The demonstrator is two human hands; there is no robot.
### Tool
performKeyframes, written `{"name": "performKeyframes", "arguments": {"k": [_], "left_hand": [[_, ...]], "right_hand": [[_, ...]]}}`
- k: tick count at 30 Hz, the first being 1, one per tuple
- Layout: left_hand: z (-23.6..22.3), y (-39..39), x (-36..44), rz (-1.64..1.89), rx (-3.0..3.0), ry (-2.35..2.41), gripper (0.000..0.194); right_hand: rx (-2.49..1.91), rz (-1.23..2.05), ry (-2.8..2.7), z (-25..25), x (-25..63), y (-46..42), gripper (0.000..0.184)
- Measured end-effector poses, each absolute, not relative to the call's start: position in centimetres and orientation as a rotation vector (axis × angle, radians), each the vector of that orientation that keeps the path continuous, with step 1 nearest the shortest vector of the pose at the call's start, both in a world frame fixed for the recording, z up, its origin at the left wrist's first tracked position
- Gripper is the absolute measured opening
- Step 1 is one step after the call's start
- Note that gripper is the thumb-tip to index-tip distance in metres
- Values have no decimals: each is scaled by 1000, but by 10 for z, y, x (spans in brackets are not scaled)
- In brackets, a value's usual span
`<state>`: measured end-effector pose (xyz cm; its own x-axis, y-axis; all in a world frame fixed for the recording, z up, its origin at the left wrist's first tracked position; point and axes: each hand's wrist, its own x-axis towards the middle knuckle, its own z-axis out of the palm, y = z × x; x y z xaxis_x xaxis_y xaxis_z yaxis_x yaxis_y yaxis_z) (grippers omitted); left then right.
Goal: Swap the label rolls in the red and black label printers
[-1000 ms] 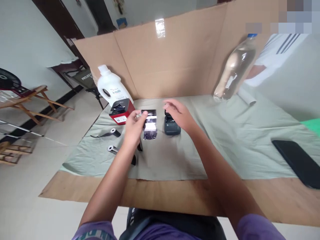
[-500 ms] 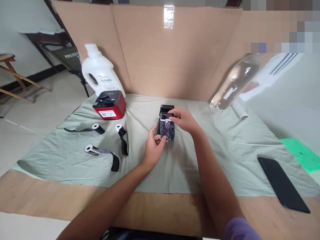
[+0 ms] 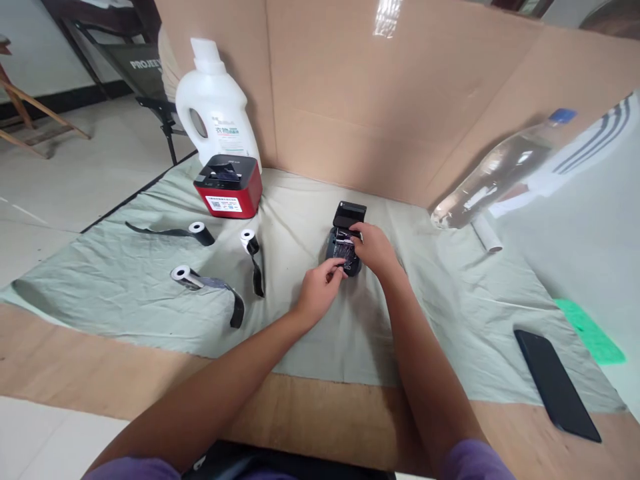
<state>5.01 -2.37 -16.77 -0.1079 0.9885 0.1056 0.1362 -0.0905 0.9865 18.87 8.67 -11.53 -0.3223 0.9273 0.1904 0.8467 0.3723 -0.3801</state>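
Note:
A small dark portable printer (image 3: pixel 355 267) stands on the cloth with its lid (image 3: pixel 349 212) raised. Over its front lies a shiny black strip of printed paper (image 3: pixel 342 249). My left hand (image 3: pixel 319 293) pinches the strip's lower end between thumb and fingers. At the printer's opening, my right hand (image 3: pixel 376 252) has its fingers closed on the upper part of the paper; they partly hide the roll there. Left of the hands lie three paper rolls with dark tails: one near (image 3: pixel 187 275), one farther left (image 3: pixel 201 233) and one closer to the printer (image 3: pixel 250 241).
A red and black printer (image 3: pixel 231 193) stands before a white detergent bottle (image 3: pixel 215 100) at the back left. Behind rises a cardboard screen (image 3: pixel 350 100). To the right are a clear bottle (image 3: pixel 495 173), a white tube (image 3: pixel 486 235), a phone (image 3: pixel 556 383) and a person's sleeve.
Both hands have brought the black paper from the left onto the printer. The strip now lies lower against the printer's front, and the right fingers have moved to its opening. My view has shifted too.

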Motion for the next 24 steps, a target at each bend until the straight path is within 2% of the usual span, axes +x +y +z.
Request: {"name": "performKeyframes", "arguments": {"k": [3, 8, 10, 12, 17, 24], "left_hand": [[-165, -23, 50, 1296, 1347, 1367, 31], [-165, -23, 49, 1250, 1410, 1366, 40], [-166, -24, 49, 1296, 1410, 1373, 41], [-168, -24, 50, 1362, 1392, 1393, 40], [-168, -24, 51, 1430, 1384, 1431, 38], [-168, -22, 51, 1455, 1378, 1405, 34]], "right_hand": [[-1606, 263, -2206, -119, 184, 85, 34], [-1646, 178, -2038, -128, 181, 89, 18], [-1627, 176, -1921, -133, 180, 94, 22], [-1590, 264, -1783, -138, 179, 101, 27], [-1371, 730, -1581, -145, 184, 113, 22], [-1300, 930, -1611, -116, 204, 102, 36]]}}
